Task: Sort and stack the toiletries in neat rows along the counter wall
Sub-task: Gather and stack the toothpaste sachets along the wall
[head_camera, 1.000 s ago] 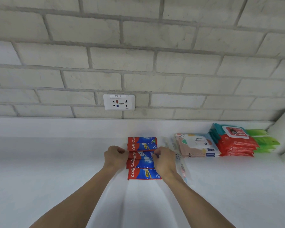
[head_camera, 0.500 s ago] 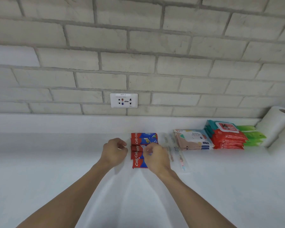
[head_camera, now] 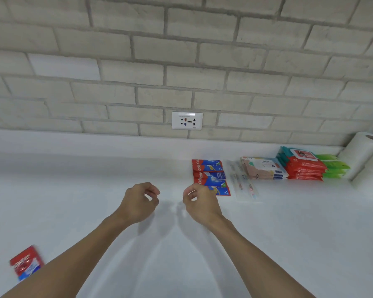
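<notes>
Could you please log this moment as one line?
left hand: empty | right hand: empty | toothpaste boxes: lined up near wall | red pack: apart, front-left, unsorted

The white surface [head_camera: 73, 201] looks smooth and matt. The pale brick wall [head_camera: 181, 50] is rough. The red-and-blue toothpaste boxes [head_camera: 209, 171] look like glossy card, the red wipes packs [head_camera: 304, 168] shiny plastic film, the white roll [head_camera: 362, 155] soft paper.
</notes>
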